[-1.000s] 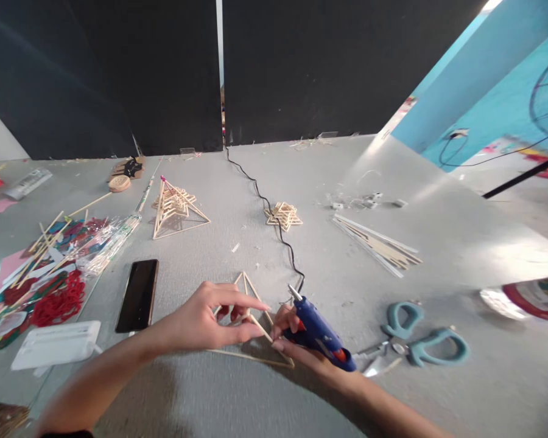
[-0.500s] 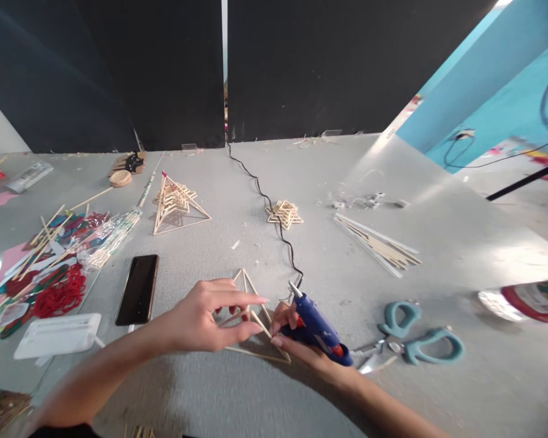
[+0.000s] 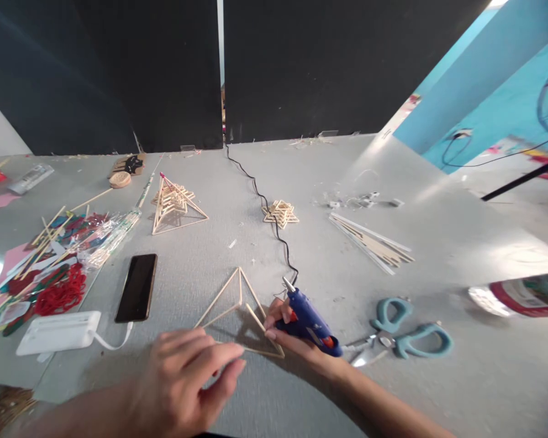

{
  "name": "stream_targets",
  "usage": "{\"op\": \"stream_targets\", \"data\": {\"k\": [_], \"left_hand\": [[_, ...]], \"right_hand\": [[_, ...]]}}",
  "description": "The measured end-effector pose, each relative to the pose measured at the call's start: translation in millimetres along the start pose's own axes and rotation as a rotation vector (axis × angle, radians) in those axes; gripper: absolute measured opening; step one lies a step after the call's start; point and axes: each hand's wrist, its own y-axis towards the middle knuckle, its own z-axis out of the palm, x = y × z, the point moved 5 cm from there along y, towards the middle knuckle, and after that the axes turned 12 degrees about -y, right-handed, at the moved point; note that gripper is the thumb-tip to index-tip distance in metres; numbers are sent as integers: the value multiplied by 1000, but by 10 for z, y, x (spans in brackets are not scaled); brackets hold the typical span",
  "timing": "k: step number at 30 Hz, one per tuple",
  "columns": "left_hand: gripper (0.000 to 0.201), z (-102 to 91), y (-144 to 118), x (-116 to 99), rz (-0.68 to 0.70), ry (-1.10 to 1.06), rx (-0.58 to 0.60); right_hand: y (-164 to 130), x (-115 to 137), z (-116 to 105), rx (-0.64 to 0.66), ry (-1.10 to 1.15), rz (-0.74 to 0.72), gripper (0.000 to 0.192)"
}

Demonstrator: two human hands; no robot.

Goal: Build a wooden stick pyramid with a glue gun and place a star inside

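Observation:
My right hand (image 3: 284,325) is wrapped round a blue hot glue gun (image 3: 313,322), whose nozzle points up and away. Its thumb and finger also pinch a thin wooden stick (image 3: 256,318), held slanting over a frame. That frame is a triangle of wooden sticks (image 3: 219,296) on the table, with inner sticks meeting near its middle. My left hand (image 3: 189,377) hovers at the near left of the frame, slightly blurred. Its fingers are loosely bent and apart from the thumb, with nothing seen between them. It covers the triangle's near left corner.
Grey scissors (image 3: 386,340) lie right of the glue gun. Loose sticks (image 3: 372,243), a small stick star (image 3: 281,214) and a stick pyramid (image 3: 176,204) are farther back. A phone (image 3: 137,288), white power bank (image 3: 57,333) and red yarn (image 3: 61,291) lie left. A black cord (image 3: 256,185) crosses the table.
My left hand has come away from the stick and drawn back toward me, down and left. My right hand still holds the glue gun and the stick, nearly in place.

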Motion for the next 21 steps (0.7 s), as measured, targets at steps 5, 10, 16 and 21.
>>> {"op": "stream_targets", "data": {"k": [5, 10, 16, 21], "left_hand": [[24, 535, -231, 4, -383, -250, -83], [29, 874, -401, 188, -596, -469, -285], [30, 878, -352, 273, -699, -568, -317], [24, 906, -289, 298, -728, -614, -343]], "right_hand": [[-22, 4, -7, -12, -9, -2, 39], [-7, 43, 9, 0, -22, 21, 41], [-7, 42, -3, -21, -19, -13, 41], [-17, -29, -19, 2, -17, -17, 37]]}}
